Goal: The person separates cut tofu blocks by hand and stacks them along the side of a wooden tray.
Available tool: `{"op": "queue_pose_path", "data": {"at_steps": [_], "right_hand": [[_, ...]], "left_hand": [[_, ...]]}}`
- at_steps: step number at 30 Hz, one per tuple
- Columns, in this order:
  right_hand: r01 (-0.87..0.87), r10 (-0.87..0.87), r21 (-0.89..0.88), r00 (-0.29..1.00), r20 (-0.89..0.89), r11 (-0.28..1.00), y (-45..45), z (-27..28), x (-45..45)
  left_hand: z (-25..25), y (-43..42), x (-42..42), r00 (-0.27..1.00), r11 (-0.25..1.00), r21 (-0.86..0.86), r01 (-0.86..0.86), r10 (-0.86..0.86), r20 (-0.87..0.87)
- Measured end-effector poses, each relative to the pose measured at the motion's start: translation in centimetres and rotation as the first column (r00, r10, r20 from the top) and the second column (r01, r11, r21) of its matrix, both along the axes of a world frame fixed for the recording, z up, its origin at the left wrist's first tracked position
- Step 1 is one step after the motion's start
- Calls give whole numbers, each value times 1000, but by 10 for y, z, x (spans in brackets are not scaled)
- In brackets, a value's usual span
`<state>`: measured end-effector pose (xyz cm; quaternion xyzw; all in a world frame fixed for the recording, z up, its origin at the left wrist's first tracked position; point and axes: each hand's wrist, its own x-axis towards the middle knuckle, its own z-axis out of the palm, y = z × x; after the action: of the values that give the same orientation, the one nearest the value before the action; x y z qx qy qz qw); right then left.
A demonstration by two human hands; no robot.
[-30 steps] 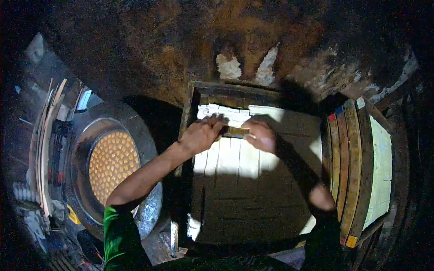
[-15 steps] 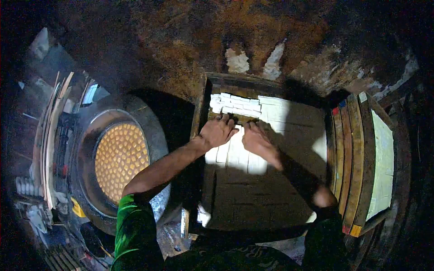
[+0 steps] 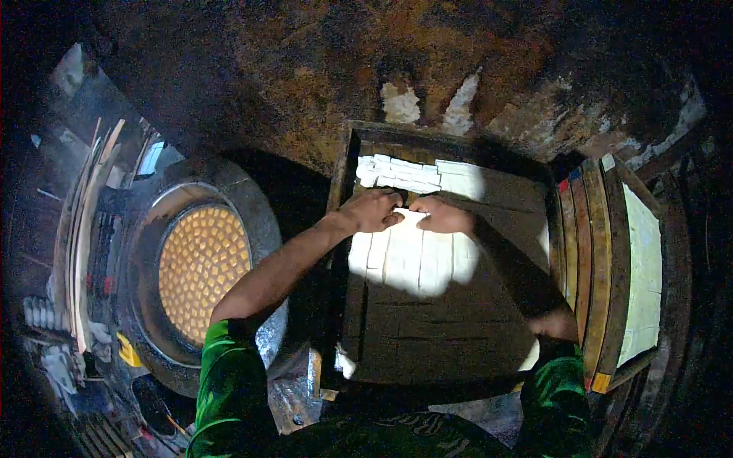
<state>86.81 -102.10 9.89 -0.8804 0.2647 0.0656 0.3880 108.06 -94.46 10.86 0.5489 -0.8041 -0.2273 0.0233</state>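
In the wooden tray (image 3: 340, 164) in front of me lie white slabs of tofu (image 3: 450, 256), scored by cut lines. My left hand (image 3: 376, 211) and my right hand (image 3: 441, 214) are side by side, fingers curled, at the two ends of one tofu strip (image 3: 411, 214). Both hands pinch its far edge, though the fingertips are partly hidden. Beyond them, smaller cut tofu pieces (image 3: 397, 174) sit close together in rows at the tray's far left. A dark gap separates those rows from the strip between my hands.
To the left stands a large round pan (image 3: 145, 252) filled with golden fried pieces (image 3: 202, 263). Several wooden trays (image 3: 603, 267) are stacked on the right, with a white slab (image 3: 641, 267) in the outermost. A yellow object (image 3: 128, 351) lies beside the pan.
My hands have drawn slightly closer together and their fingers have curled in around the far edge of the tofu strip. The patch of light has shifted slightly toward me.
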Motion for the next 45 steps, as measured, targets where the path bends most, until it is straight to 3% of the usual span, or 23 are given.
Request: {"op": "queue_pose_path", "data": {"at_steps": [3,4,7,9,11,14,16,18,20,21,23,24,25,29,31,33,37,39,40,41,43,44,45], "right_hand": [[-51,53,-39,998,37,998,-8,-13,-3],[-49,50,-40,998,34,998,-10,-6,-1],[-179,155,-155,976,-155,972,-5,21,4],[-186,204,-114,965,167,976,-3,21,1],[-185,191,-124,981,43,975,-17,-2,2],[-194,174,-223,979,-102,955,-19,-6,0],[-209,179,-306,976,-122,929,-7,-4,-2],[2,171,-514,942,290,858,14,-12,-12],[-80,216,-485,949,231,871,-4,-10,-13],[-159,264,-456,948,177,876,-15,-8,-12],[-164,192,-356,980,44,920,-8,27,-8],[-141,147,-103,988,50,985,-15,11,-8],[-110,104,160,994,45,981,-21,-4,-9],[-172,171,-66,985,-30,983,6,15,0],[-110,124,-351,992,20,930,17,24,0],[-73,62,-225,996,-58,972,34,10,1],[-73,-74,-393,935,-346,917,83,8,2],[-18,-81,-340,957,-277,940,86,13,4],[72,-122,-201,961,-249,977,78,8,2],[112,-143,-187,976,-167,976,74,27,5],[12,-34,-125,984,-174,992,48,14,2],[-68,76,-144,996,52,987,32,-5,-3],[-102,104,-77,994,20,992,25,2,0]], "left_hand": [[-23,-18,-3,994,995,-55,81,-77,82],[-51,-32,0,989,984,-99,146,-147,-8],[-13,-26,-5,992,991,56,125,-126,8],[-9,-25,-6,994,990,92,104,-106,18],[-5,-24,-5,996,989,127,79,-84,28],[-9,-16,-4,984,983,-54,175,-172,54],[-28,-8,-3,974,911,-345,225,-217,62],[-31,-3,-3,970,857,-459,235,-236,55],[-27,0,-3,966,771,-594,227,-256,36],[-10,2,-4,966,771,-595,226,-256,35],[25,7,-6,985,950,-260,170,-163,48],[12,5,-5,972,956,-257,139,-181,-148],[-2,6,-6,972,958,-249,142,-182,-147],[-12,18,-12,990,985,-142,103,-114,-78],[-25,17,-10,999,879,-475,35,-21,34],[-36,25,-11,996,907,-418,47,-10,90],[-29,56,-23,991,789,-613,40,44,122],[0,64,-27,997,972,-233,-42,57,58],[-17,62,-25,999,907,-421,-6,24,38],[-11,60,-25,999,905,-426,-5,25,43],[3,46,-27,996,984,-157,-81,85,22],[-8,36,-24,991,988,-77,-135,134,-26],[7,32,-25,991,988,-79,-134,132,-27]]}}
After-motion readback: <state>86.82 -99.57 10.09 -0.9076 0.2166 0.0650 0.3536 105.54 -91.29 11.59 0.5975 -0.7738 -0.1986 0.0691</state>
